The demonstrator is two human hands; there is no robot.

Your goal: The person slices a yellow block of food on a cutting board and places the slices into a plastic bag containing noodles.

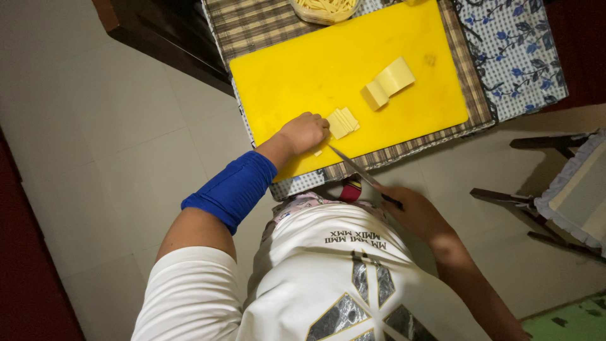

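Knife (353, 168) gripped at the handle by right hand (413, 211), fingers wrapped tight, blade angled toward eleven o'clock, tip just short of sliced stack (343, 122). Left hand (304, 132), curled, fingertips pressed on that stack of pale yellow slices at its three o'clock side; blue sleeve (232, 189) banding the forearm behind. Both on yellow cutting board (303, 69), atop checked cloth (246, 25). Farther on, toward one o'clock from the stack, larger pale block (388, 82), partly cut, well apart. At twelve o'clock, beyond the board's far edge, bowl of pale strips (325, 9). Chair (568, 189) at three o'clock.
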